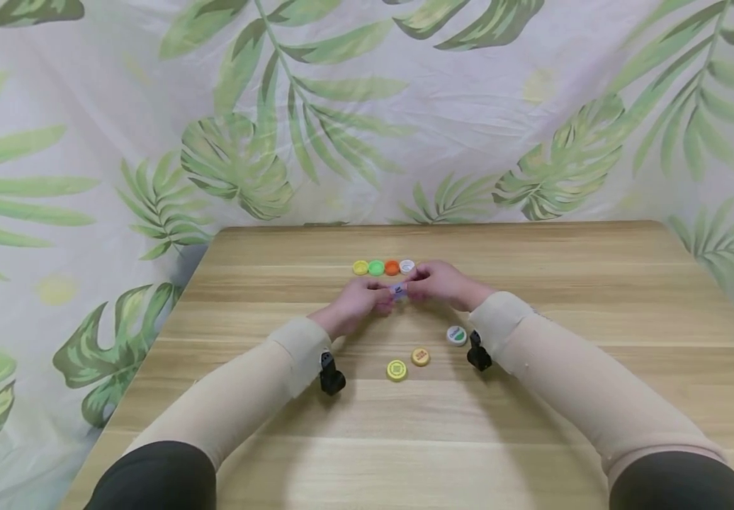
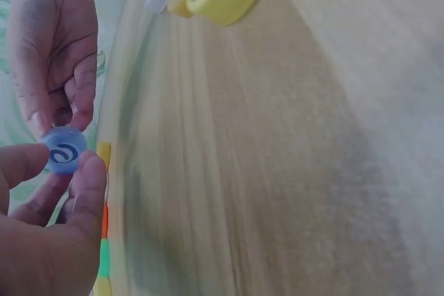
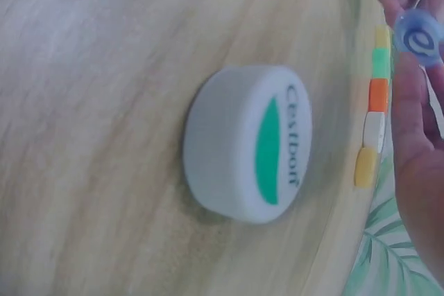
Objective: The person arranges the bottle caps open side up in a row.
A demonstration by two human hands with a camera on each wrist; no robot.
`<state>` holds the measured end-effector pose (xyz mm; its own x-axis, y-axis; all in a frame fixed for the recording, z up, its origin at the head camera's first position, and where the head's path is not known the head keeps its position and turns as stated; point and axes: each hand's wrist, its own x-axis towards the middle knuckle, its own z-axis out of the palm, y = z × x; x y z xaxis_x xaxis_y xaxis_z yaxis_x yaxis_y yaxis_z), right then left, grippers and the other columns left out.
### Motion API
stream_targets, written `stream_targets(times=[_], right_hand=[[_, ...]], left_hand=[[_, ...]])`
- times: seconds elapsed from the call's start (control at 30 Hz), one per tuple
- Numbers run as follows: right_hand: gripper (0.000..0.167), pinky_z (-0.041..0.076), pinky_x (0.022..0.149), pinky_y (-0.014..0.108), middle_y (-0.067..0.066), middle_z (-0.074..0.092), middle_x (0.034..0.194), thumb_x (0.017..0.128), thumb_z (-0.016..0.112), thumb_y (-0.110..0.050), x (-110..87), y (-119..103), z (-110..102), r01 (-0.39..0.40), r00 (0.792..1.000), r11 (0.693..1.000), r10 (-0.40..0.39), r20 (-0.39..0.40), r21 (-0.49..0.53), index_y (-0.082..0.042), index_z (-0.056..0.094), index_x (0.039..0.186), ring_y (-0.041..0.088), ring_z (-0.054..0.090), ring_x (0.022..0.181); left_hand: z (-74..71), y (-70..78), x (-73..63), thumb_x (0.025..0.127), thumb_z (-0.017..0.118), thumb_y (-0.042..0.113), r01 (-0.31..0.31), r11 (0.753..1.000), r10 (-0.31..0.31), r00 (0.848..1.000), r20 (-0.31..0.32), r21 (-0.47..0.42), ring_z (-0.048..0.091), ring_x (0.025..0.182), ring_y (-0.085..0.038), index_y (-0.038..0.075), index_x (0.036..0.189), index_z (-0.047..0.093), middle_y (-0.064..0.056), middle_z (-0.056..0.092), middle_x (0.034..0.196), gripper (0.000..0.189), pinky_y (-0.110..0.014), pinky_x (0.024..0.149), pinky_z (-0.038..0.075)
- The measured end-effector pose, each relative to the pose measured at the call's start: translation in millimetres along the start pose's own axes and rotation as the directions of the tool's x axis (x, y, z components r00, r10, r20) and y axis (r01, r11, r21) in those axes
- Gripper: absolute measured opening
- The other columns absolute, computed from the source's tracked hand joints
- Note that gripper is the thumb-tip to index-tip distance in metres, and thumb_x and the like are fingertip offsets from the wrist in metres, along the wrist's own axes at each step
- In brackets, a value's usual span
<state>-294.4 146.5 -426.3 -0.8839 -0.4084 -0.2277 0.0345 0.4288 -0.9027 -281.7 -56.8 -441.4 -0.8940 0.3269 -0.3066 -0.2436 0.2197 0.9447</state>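
Note:
A translucent blue bottle cap (image 1: 399,290) with a dark swirl mark is held above the table between both hands. My left hand (image 1: 357,301) pinches it between thumb and fingers from the left. From the other side my right hand (image 1: 440,283) grips its edge with the fingertips. In the left wrist view, the cap (image 2: 66,150) has its marked face toward the camera. Just behind the hands lies a row of caps: yellow (image 1: 360,268), green (image 1: 376,268), orange (image 1: 392,268) and white (image 1: 407,266). The right wrist view adds a golden-yellow cap (image 3: 365,167) at the row's end.
Nearer the body lie three loose caps: a white one with a green mark (image 1: 457,336), an orange-gold one (image 1: 421,356) and a yellow one (image 1: 397,370). They rest on a wooden table (image 1: 278,262). A leaf-print cloth (image 1: 456,127) hangs behind its far edge.

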Motion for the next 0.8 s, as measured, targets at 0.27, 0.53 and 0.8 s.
stream_targets(times=[0.27,0.53,0.8], right_hand=[[0.017,0.056,0.089,0.036,0.013,0.062,0.107,0.100,0.062,-0.002,1.3,-6,1,0.012,0.990,0.998,-0.004,-0.142,0.061,0.004,0.063,0.116,0.021,0.061,0.093],[0.019,0.058,0.091,0.032,0.020,0.063,0.117,0.102,0.060,0.000,8.3,-8,1,0.053,0.969,0.994,-0.029,-0.244,0.095,0.009,0.061,0.119,0.028,0.064,0.104],[0.030,0.054,0.098,0.043,0.026,0.064,0.126,0.101,0.057,-0.002,10.0,-10,-9,0.031,0.936,0.997,-0.006,-0.351,0.064,0.010,0.061,0.128,0.041,0.064,0.113]], left_hand=[[7.7,6.1,6.9,0.103,0.058,-0.001,-0.062,0.995,0.051,0.990,-0.132,-0.084,0.066,0.108,-0.037,-0.010,0.120,0.061,-0.024,0.065,0.116,0.020,-0.039,0.095,0.058],[14.0,22.6,14.6,0.102,0.058,-0.002,-0.106,0.990,0.084,0.973,-0.215,-0.093,0.065,0.112,-0.033,-0.007,0.122,0.059,-0.021,0.062,0.119,0.021,-0.037,0.099,0.056],[24.4,41.2,27.4,0.106,0.051,0.010,-0.091,0.992,0.073,0.980,-0.188,-0.092,0.060,0.124,-0.033,-0.011,0.137,0.056,-0.023,0.060,0.134,0.038,-0.036,0.104,0.051]])
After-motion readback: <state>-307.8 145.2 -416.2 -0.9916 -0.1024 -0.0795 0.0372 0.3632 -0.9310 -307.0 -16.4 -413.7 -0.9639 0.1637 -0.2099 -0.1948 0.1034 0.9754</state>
